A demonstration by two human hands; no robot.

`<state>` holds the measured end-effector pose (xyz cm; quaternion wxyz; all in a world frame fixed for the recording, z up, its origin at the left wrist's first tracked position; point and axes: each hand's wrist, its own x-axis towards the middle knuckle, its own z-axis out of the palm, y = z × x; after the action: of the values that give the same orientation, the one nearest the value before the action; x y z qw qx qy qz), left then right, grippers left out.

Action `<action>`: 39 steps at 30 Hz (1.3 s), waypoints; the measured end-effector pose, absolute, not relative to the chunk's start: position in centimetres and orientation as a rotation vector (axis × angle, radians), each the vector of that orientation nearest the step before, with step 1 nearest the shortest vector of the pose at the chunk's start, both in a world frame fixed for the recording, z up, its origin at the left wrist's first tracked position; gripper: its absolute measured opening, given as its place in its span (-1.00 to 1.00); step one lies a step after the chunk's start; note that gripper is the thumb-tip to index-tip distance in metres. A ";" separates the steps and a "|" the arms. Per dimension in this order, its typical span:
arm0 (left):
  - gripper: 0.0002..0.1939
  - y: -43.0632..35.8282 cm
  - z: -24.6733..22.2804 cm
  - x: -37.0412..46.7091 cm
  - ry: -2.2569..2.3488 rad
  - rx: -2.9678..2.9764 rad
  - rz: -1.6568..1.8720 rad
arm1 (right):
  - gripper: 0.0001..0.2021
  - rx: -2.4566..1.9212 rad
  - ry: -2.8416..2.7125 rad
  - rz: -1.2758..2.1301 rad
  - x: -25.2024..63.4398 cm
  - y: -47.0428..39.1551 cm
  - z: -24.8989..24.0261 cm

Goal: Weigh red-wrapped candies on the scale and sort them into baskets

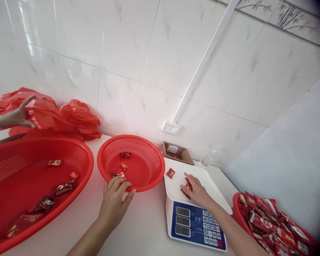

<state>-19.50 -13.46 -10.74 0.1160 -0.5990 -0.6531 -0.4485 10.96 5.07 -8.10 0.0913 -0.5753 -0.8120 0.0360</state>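
Observation:
My left hand (114, 197) has its fingers hooked over the near rim of a small red plastic basket (146, 149), thumb along the outside. Inside that basket lie a few small wrapped snack packets (126, 154). Over the white pan of a digital scale (181, 170), my right hand (197, 192) curls its thumb and fingers round a red wrapped packet (187, 188), partly hidden by the hand. Another small red packet (171, 173) sits apart on the pan, to the left. The figures on the scale's displays are not readable.
A larger red basket (86, 161) with scattered packets stands at left. Behind it, another person's hand (21, 115) touches red plastic bags (78, 117). An open cardboard box (186, 155) and clear plastic (209, 157) lie behind the scale. A heaped red container (237, 204) stands at right.

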 end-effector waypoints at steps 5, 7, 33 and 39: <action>-0.82 -13.6 -10.7 -19.4 -1.933 -1.736 -1.311 | -0.33 -1.604 -2.507 0.253 6.6 5.2 -7.6; -0.82 -13.6 -10.7 -19.3 -1.941 -1.739 -1.303 | -0.39 -1.471 -2.573 0.243 4.9 5.5 -7.1; -0.82 -13.4 -11.2 -19.2 -1.868 -1.752 -1.246 | -0.64 -1.010 -2.242 0.421 -6.2 5.0 -1.0; -0.83 -13.0 -11.3 -19.7 -1.751 -1.744 -1.282 | -0.57 -1.041 -2.339 0.371 -1.4 4.2 -1.7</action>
<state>-19.74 -13.04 -11.26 0.1777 -0.6165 -0.6189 -0.4532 -1.36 4.23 -1.67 0.2740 -0.3869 -0.8696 0.1380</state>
